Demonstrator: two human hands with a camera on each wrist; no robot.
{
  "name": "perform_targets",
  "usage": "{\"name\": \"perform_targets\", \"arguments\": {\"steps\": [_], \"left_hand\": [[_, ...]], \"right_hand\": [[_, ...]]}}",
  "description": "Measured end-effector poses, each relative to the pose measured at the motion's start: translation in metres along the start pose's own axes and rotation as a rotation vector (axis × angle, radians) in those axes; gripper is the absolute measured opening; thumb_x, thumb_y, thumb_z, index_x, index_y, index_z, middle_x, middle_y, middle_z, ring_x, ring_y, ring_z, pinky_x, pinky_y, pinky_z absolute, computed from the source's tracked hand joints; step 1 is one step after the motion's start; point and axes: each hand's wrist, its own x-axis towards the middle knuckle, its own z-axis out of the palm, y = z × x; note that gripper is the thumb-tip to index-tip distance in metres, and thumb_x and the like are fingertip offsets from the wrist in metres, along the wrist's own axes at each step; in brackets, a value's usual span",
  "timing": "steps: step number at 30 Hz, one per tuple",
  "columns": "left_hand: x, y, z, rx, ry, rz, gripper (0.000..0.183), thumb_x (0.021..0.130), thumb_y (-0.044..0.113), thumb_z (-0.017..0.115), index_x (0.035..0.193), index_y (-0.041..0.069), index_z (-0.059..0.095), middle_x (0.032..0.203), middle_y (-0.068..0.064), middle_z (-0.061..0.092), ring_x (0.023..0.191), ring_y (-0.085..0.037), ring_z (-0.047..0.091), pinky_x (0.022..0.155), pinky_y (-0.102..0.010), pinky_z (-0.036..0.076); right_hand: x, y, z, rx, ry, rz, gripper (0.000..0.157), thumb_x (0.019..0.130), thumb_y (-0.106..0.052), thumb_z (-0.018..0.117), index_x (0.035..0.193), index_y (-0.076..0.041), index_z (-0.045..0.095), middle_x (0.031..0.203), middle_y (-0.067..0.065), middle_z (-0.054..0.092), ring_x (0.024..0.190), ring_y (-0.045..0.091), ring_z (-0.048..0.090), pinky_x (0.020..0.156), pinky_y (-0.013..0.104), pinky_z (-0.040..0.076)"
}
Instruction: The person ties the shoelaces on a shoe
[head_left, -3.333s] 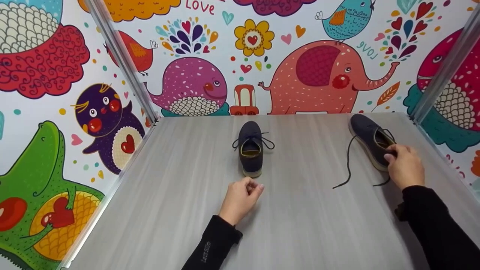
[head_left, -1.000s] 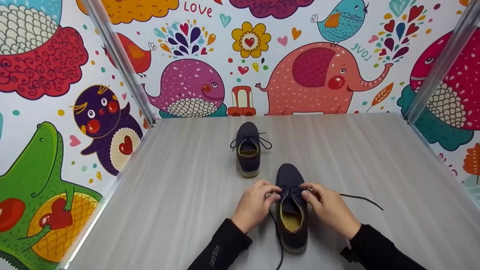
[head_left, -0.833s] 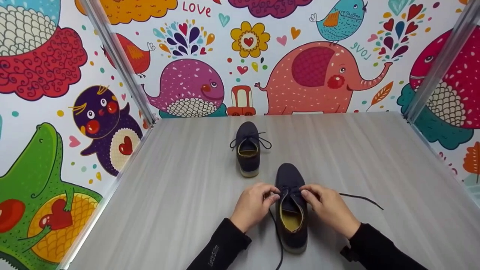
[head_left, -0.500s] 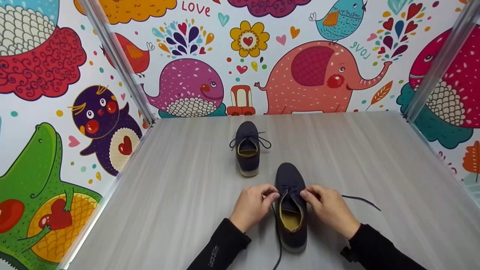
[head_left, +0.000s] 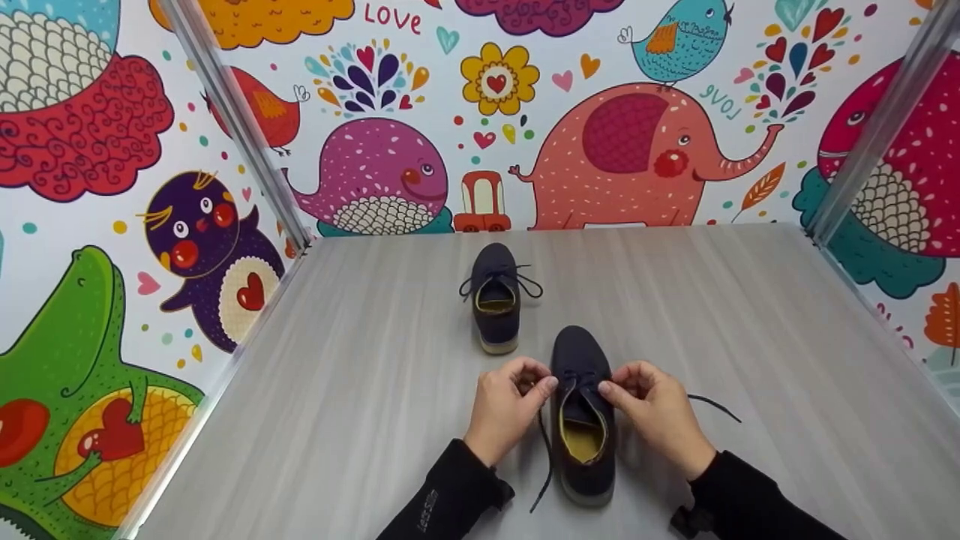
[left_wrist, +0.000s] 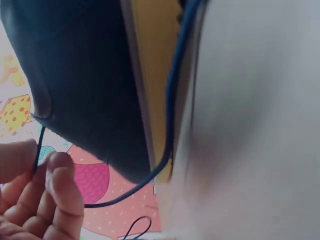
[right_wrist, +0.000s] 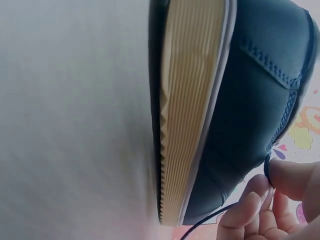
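Observation:
A dark navy shoe (head_left: 581, 349) with a yellowish insole stands between my hands, toe pointing away. On its left side, my left hand (head_left: 506, 409) pinches one shoelace (left_wrist: 172, 90) between thumb and fingers, close to the eyelets; the loose end hangs down beside the shoe. My right hand (head_left: 660, 412) pinches the other shoelace (right_wrist: 207, 217) at the right side, its tail trailing out to the right on the table. Both wrist views show the lace running taut from the shoe's opening into the fingertips.
A matching shoe (head_left: 496, 300) with its lace tied in a bow stands farther back, left of the nearer one. The grey wood-grain table (head_left: 360, 360) meets cartoon-printed walls (head_left: 495, 161) at the back and sides, with metal posts (head_left: 232, 120) at the corners.
The right hand has brought the second shoe from the far right to between the hands. Both hands now hold its laces; over the last half second the lace tails have drawn in toward the hands.

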Motion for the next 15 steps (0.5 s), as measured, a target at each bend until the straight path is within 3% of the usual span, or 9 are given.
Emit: {"name": "perform_targets", "arguments": {"steps": [4,9,15], "left_hand": [[0.0005,0.0002,0.0004,-0.165,-0.021,-0.146,0.022,0.094,0.013,0.083,0.101,0.006,0.064,0.083,-0.005,0.079,0.065,-0.004,0.065,0.061,-0.020,0.054],[0.0036,0.0007,-0.0003,-0.464,-0.035,-0.343,0.036,0.091,0.006,0.084,0.110,0.002,0.053,0.090,-0.009,0.080,0.069,-0.011,0.069,0.061,-0.023,0.055],[0.0035,-0.0008,-0.0012,-0.723,-0.078,-0.488,0.030,0.095,0.002,0.079,0.114,0.000,0.056,0.091,-0.002,0.078,0.073,-0.011,0.069,0.065,-0.024,0.057]], "right_hand": [[-0.0007,-0.0009,-0.0031,0.085,-0.031,0.082,0.021,0.095,-0.009,0.081,0.103,0.000,0.063,0.083,0.004,0.071,0.071,0.011,0.066,0.064,0.021,0.053],[0.0006,-0.0031,-0.0064,0.272,-0.051,0.203,0.022,0.099,-0.005,0.075,0.111,0.000,0.056,0.086,0.000,0.070,0.079,0.012,0.070,0.069,0.025,0.057],[0.0014,-0.0056,-0.0084,0.551,-0.056,0.285,0.019,0.105,0.002,0.062,0.118,-0.004,0.050,0.096,-0.004,0.076,0.089,0.009,0.073,0.081,0.025,0.062]]}}
